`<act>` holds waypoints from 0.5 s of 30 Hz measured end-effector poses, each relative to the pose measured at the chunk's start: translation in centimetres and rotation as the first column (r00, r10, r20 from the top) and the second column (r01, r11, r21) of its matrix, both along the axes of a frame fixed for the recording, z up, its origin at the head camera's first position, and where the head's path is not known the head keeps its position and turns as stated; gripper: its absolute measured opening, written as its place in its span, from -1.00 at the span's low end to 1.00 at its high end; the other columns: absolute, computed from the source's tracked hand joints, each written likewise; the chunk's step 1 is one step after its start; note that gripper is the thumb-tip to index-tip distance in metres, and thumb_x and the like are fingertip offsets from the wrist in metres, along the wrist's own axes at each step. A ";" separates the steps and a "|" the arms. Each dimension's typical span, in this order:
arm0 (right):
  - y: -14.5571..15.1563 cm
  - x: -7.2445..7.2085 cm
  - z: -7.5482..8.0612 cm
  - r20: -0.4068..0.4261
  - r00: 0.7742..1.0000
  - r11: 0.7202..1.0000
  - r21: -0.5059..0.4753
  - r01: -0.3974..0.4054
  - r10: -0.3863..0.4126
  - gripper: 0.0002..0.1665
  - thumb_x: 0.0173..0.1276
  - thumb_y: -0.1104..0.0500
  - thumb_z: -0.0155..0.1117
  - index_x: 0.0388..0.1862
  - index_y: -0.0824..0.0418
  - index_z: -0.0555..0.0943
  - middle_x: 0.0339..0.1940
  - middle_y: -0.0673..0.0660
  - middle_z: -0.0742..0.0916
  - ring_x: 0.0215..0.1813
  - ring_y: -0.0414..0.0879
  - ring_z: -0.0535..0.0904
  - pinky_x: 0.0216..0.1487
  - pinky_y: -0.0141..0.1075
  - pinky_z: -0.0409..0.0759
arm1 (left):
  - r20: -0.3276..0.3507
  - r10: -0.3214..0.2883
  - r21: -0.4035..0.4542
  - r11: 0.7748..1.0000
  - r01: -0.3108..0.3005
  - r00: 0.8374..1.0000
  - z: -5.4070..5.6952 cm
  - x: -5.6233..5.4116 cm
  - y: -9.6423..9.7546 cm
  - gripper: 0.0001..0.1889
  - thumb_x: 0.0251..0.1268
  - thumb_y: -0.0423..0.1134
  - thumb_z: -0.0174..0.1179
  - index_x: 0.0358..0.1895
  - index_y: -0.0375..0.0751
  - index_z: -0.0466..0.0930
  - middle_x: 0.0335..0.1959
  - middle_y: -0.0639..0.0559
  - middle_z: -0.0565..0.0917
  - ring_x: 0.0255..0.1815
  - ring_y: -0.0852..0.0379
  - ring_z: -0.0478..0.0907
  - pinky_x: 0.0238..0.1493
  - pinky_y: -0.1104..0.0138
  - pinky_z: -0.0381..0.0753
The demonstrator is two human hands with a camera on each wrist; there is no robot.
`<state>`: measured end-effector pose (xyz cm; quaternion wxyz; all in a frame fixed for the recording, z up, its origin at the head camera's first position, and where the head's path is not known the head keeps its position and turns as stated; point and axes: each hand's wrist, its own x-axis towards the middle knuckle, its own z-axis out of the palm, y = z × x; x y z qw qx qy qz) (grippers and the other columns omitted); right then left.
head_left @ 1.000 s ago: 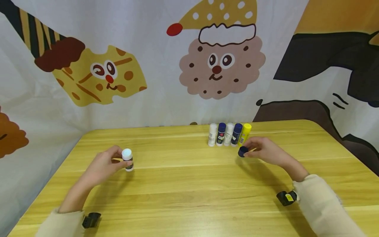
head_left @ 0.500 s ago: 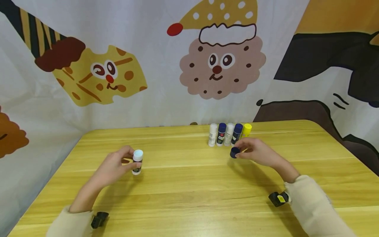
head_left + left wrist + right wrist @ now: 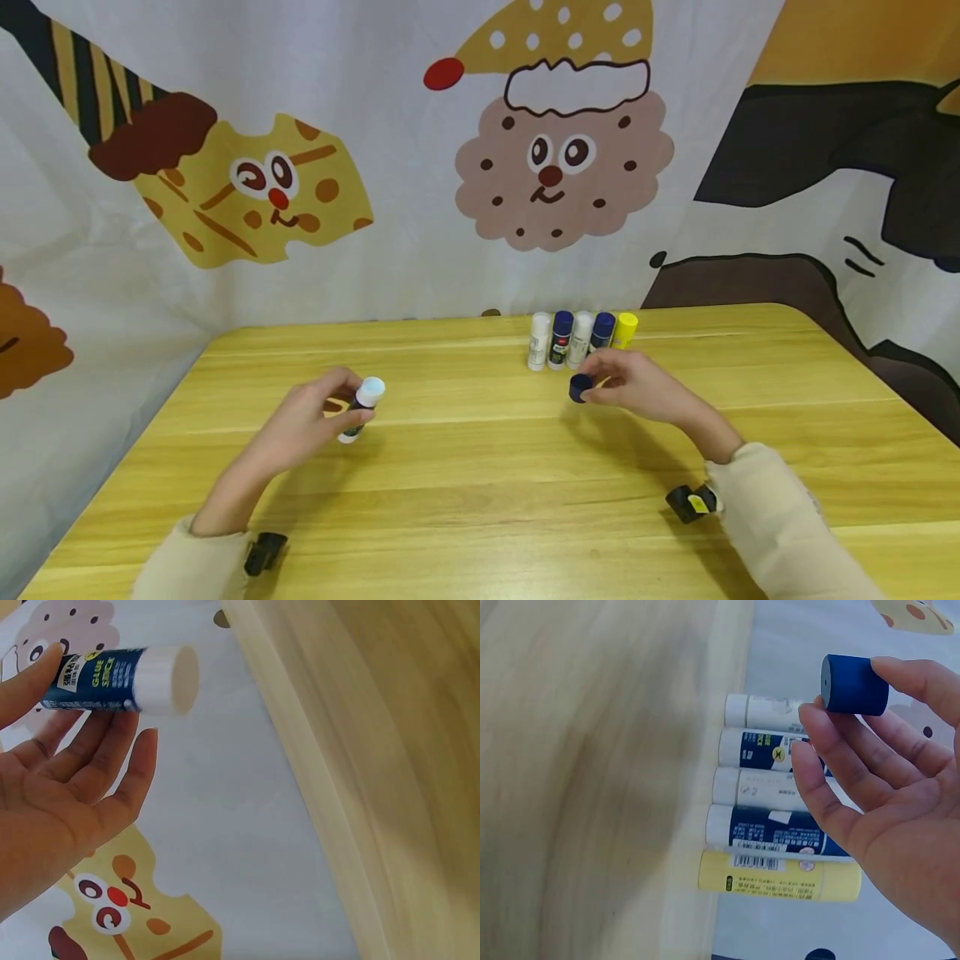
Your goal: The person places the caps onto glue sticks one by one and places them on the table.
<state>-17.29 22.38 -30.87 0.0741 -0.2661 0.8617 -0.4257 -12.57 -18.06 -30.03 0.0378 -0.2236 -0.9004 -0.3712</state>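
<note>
In the head view my left hand (image 3: 311, 421) pinches a glue stick (image 3: 367, 395) above the left half of the table, its white top tilted to the right. The left wrist view shows the navy label of that glue stick (image 3: 97, 679) between thumb and fingers. My right hand (image 3: 637, 387) pinches a small dark blue cap (image 3: 580, 388), held apart from the glue stick. In the right wrist view the cap (image 3: 853, 686) sits between thumb and fingertips, with the lower fingers loosely bent. Behind this hand, a blue-capped glue stick (image 3: 602, 325) is partly hidden.
A row of glue sticks stands upright near the table's back edge: a white one (image 3: 538, 343), a blue-capped one (image 3: 560, 342), another white one (image 3: 580, 337), and a yellow one (image 3: 625, 330) at the right end. A patterned cloth (image 3: 405, 275) hangs behind the wooden table (image 3: 480, 500).
My left hand has moved right with the glue stick, which has gone from upright to tilted. My right hand has moved left with the cap, now covering part of the row.
</note>
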 end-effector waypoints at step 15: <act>-1.4 0.4 0.1 -0.109 0.992 0.998 -0.018 -0.067 0.064 -0.79 0.16 0.28 0.32 -0.22 0.30 0.56 -0.30 0.06 0.63 -0.28 -0.14 0.53 -0.25 -0.29 0.54 | -0.030 -0.051 -0.015 0.999 0.051 0.998 0.1 -0.3 1.9 -0.84 0.16 -0.33 0.23 -0.20 -0.22 0.52 -0.32 0.09 0.60 -0.24 0.09 0.54 -0.22 0.16 0.54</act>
